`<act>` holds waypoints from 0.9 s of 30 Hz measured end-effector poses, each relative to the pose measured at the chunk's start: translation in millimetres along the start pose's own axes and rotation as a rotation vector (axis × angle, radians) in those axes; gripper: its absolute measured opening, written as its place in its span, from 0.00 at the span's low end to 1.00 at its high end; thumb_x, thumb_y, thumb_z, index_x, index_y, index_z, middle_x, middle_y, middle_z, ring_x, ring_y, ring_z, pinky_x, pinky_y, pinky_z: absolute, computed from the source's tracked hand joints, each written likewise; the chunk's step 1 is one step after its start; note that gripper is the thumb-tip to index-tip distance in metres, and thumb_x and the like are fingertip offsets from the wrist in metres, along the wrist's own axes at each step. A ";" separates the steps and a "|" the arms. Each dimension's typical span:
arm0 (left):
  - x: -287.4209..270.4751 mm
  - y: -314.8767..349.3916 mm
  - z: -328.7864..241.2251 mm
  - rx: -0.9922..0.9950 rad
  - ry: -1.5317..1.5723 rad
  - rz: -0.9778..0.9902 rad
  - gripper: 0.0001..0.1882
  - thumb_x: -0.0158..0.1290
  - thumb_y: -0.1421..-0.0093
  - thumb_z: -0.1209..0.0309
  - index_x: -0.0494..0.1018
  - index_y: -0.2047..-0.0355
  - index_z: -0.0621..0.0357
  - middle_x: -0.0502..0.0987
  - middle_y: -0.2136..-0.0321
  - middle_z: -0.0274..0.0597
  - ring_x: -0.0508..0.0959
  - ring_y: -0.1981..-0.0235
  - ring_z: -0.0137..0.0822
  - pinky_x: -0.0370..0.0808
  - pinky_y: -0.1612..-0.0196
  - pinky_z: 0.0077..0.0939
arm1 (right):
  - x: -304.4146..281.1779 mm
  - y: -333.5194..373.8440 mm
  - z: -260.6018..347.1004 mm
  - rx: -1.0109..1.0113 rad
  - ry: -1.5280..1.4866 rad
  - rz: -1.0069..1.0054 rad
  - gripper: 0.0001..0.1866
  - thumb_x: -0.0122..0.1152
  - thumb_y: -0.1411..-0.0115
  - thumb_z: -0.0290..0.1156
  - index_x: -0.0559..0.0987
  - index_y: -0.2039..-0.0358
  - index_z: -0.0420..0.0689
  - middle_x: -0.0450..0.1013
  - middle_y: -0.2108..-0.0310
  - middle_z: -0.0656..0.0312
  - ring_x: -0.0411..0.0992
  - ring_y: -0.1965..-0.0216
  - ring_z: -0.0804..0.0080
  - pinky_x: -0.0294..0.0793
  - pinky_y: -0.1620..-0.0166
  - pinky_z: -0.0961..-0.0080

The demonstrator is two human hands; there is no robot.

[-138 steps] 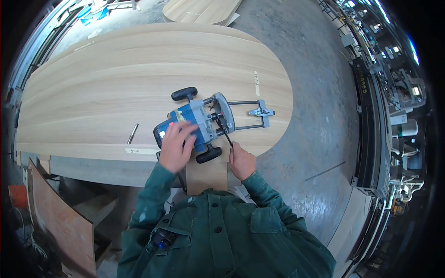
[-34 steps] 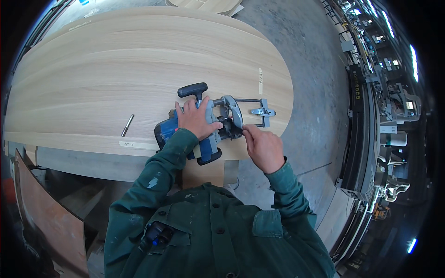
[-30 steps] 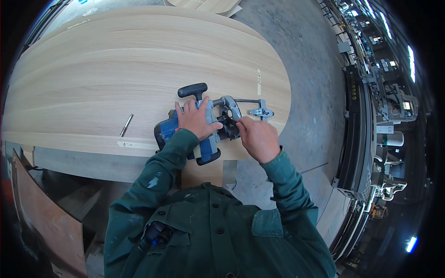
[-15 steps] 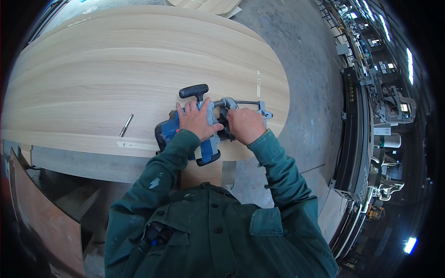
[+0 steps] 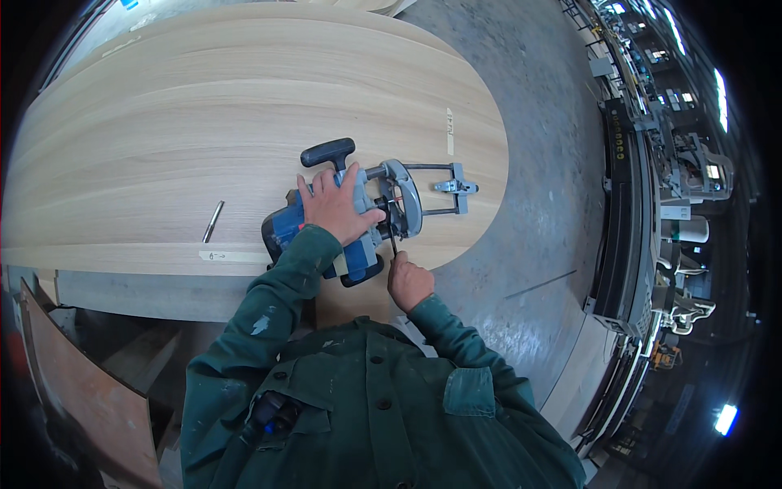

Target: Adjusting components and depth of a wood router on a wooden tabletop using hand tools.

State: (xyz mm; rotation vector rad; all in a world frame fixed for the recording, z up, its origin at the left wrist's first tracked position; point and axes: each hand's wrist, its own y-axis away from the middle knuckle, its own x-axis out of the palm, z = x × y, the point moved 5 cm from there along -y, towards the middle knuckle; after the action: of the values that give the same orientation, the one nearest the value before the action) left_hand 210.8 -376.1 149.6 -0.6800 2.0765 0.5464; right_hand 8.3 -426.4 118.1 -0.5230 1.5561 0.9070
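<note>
A blue and grey plunge router point(image 5: 283, 231) lies on its side on a large rounded wooden board point(image 5: 204, 122). My left hand point(image 5: 334, 209) grips its body from above, fingers spread over the housing and thumb near the collet. A dark, thin wrench point(image 5: 393, 242) reaches from the collet area toward me. Its near end is in my closed right hand point(image 5: 410, 284), beside the board's front edge. The grey router base point(image 5: 406, 198) faces right, and a rail guide point(image 5: 461, 187) extends from it on two rods. The wrench's far end is partly hidden by the router.
A slim silver rod point(image 5: 213, 221) lies left of the router. Tape strips, one of them a front tape strip point(image 5: 235, 257), are stuck to the board. A brown panel point(image 5: 85, 375) stands at lower left. Machinery point(image 5: 611, 228) lines the right side beyond the concrete floor point(image 5: 542, 163).
My right hand has moved from the router's base toward me, and the wrench now shows between it and the collet. My left hand stays on the router. The view has shifted slightly.
</note>
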 end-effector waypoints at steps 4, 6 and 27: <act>1.9 -1.5 -2.1 0.009 -0.019 0.028 0.54 0.59 0.54 0.35 0.55 0.32 0.44 0.61 0.41 0.60 0.56 0.35 0.54 0.35 0.33 0.65 | 10.9 3.4 -8.8 0.036 -0.111 -0.002 0.12 0.46 0.33 0.37 0.67 0.68 0.42 0.75 0.82 0.48 0.76 0.79 0.47 0.74 0.75 0.53; 1.6 -1.3 0.1 -0.010 -0.015 0.049 0.54 0.59 0.54 0.34 0.55 0.32 0.45 0.61 0.41 0.59 0.56 0.34 0.53 0.35 0.33 0.64 | -5.4 21.7 -9.4 0.019 -0.243 -0.006 0.12 0.47 0.33 0.37 0.68 0.66 0.41 0.75 0.80 0.48 0.76 0.77 0.47 0.74 0.74 0.53; -2.3 14.4 -13.7 -0.116 -0.045 -0.063 0.52 0.61 0.55 0.37 0.58 0.33 0.44 0.59 0.37 0.50 0.55 0.33 0.48 0.34 0.33 0.68 | -35.7 -126.4 -109.8 -0.033 -0.411 -0.313 0.16 0.56 0.38 0.42 0.72 0.57 0.43 0.74 0.68 0.47 0.74 0.64 0.44 0.72 0.59 0.51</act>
State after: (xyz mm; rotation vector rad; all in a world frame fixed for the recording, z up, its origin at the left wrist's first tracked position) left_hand 194.5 -372.8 160.8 -0.7898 1.9866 0.6441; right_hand 44.1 -593.8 119.9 -0.5463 1.0546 0.7435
